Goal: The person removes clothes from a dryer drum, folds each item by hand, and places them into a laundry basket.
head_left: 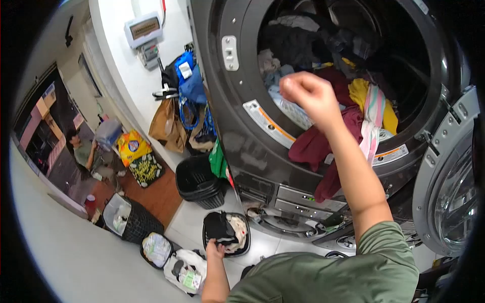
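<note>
Right hand, centre: fingers curled together, empty-looking. Left hand, lower centre: grip can't be told. Overhanging maroon cloth should be gathered.

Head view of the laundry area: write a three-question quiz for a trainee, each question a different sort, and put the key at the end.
1. Multiple choice: which of the wearer's hands is at the floor basket that holds a black cloth? A) Left B) Right
2. Short answer: what colour is the cloth hanging lowest from the upper machine's opening?
3. True or false: the upper machine's round door is shut.

Key:
1. A; the left hand is there.
2. Maroon.
3. False; the round door stands open.
</note>
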The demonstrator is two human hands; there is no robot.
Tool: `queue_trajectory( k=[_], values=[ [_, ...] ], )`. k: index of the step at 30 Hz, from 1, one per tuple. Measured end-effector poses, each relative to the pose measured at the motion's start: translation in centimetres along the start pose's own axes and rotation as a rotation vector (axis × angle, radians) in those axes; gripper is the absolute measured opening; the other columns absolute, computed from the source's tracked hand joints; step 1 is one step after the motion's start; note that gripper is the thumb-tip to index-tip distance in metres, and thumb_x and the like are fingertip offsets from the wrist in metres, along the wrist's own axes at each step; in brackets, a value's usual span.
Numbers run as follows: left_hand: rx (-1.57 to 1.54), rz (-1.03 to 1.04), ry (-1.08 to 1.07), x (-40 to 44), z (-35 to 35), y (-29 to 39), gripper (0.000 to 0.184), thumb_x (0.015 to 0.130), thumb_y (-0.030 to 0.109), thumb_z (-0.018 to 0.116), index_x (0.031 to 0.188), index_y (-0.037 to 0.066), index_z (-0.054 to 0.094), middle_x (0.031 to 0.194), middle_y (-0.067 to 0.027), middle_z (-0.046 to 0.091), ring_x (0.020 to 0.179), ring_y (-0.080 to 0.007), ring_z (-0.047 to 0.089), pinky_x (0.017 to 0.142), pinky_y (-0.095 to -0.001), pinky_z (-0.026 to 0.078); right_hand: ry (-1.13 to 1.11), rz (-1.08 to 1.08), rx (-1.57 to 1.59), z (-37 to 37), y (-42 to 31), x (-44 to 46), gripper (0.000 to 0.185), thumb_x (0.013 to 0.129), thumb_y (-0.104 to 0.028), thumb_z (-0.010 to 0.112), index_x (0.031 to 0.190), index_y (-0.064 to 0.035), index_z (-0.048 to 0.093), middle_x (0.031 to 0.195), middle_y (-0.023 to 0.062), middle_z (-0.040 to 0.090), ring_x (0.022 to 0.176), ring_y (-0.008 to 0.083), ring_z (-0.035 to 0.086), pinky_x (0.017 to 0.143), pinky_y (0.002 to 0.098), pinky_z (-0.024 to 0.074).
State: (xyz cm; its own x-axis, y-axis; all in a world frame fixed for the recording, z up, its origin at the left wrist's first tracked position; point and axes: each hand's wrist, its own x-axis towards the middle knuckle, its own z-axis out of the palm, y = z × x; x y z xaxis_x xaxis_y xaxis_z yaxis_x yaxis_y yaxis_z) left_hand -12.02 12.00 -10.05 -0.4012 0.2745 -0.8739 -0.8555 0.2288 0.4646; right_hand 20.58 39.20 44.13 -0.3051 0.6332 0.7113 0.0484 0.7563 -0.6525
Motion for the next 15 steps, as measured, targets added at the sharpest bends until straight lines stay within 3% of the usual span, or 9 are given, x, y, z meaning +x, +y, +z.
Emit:
queue_trajectory(
  k=[1,3,6,7,8,9,11,14,15],
  values=[
    [-0.073,0.016,-0.028,0.6,0.1,-0.3,0.031,0.089,0.027,0.058,0.113,0.008,0.053,0.099,-0.014,0.058,0.083,-0.0287,0.064,0.062,-0.0393,0.056,0.056,0.089,0.116,-1.2,1.3,3.5,0.021,0.092,-0.016,0.064,0.101,0.0017,0.07,0.088,0.0092,0.071,0.083,0.014,0.066,0.072,0.0286,0.0528],
    [-0.077,0.143,-0.219,-3.2,0.7,-0.8,0.031,0.093,0.024,0.056,0.118,0.007,0.055,0.118,-0.0134,0.057,0.091,-0.0263,0.066,0.07,-0.0387,0.057,0.172,0.18,0.112,-1.6,5.7,9.6,0.029,0.09,-0.023,0.066,0.103,0.0021,0.069,0.092,0.0156,0.071,0.084,0.0233,0.068,0.077,0.0321,0.0532],
    [0.017,0.149,-0.412,-7.1,1.3,-2.3,0.021,0.095,0.022,0.054,0.109,0.007,0.059,0.091,-0.0102,0.066,0.083,-0.0266,0.068,0.067,-0.037,0.059,0.03,0.27,-0.469,0.3,14.8,15.7,0.06,0.084,-0.035,0.073,0.128,0.001,0.056,0.121,0.0195,0.062,0.11,0.0289,0.061,0.092,0.0374,0.0488],
    [0.063,0.125,-0.439,-7.9,1.3,-2.9,0.021,0.096,0.022,0.053,0.109,0.007,0.058,0.094,-0.0114,0.066,0.082,-0.0265,0.068,0.065,-0.0357,0.058,0.062,0.246,-0.601,1.9,16.3,16.2,0.074,0.08,-0.041,0.075,0.135,-0.0002,0.05,0.131,0.0234,0.057,0.122,0.0341,0.056,0.1,0.0403,0.0453],
    [0.151,0.109,-0.473,-8.3,1.1,-3.5,0.022,0.096,0.022,0.053,0.11,0.006,0.058,0.096,-0.0122,0.066,0.082,-0.0272,0.068,0.065,-0.0361,0.059,0.023,0.153,-0.574,3.0,19.7,16.5,0.092,0.073,-0.047,0.078,0.147,-0.0103,0.038,0.141,0.0236,0.049,0.13,0.0368,0.049,0.106,0.0424,0.0408],
    [0.253,0.11,-0.447,-9.7,1.0,-3.8,0.022,0.097,0.02,0.052,0.112,0.005,0.056,0.099,-0.0124,0.066,0.08,-0.0273,0.068,0.066,-0.035,0.059,-0.043,0.204,-0.587,3.5,18.6,15.6,0.083,0.074,-0.044,0.078,0.145,-0.0173,0.043,0.142,0.0204,0.049,0.13,0.0364,0.049,0.107,0.0433,0.0402],
    [0.296,0.102,-0.373,-11.9,0.2,-4.6,0.022,0.098,0.019,0.05,0.114,0.006,0.054,0.101,-0.0122,0.065,0.079,-0.0269,0.068,0.068,-0.0375,0.06,-0.2,0.225,-0.824,4.3,20.0,16.7,0.067,0.078,-0.039,0.073,0.136,-0.0135,0.054,0.135,0.0204,0.055,0.125,0.0393,0.052,0.105,0.0443,0.0416],
    [0.253,0.143,-0.347,-10.6,-3.5,-5.8,0.02,0.098,0.018,0.049,0.114,0.007,0.055,0.099,-0.0107,0.066,0.078,-0.0255,0.067,0.069,-0.0378,0.06,0.056,0.232,-0.88,2.5,16.1,16.8,0.05,0.079,-0.035,0.072,0.123,-0.0125,0.064,0.119,0.0202,0.064,0.111,0.0403,0.06,0.097,0.0458,0.0469],
    [0.234,0.156,-0.316,-11.0,-4.4,-5.3,0.019,0.098,0.018,0.049,0.113,0.007,0.055,0.098,-0.0102,0.066,0.077,-0.0248,0.067,0.068,-0.0374,0.06,0.332,-0.037,-0.699,0.9,16.3,17.2,0.039,0.08,-0.032,0.072,0.111,-0.0093,0.069,0.104,0.0218,0.068,0.1,0.0417,0.063,0.087,0.0466,0.0502]
  ],
)
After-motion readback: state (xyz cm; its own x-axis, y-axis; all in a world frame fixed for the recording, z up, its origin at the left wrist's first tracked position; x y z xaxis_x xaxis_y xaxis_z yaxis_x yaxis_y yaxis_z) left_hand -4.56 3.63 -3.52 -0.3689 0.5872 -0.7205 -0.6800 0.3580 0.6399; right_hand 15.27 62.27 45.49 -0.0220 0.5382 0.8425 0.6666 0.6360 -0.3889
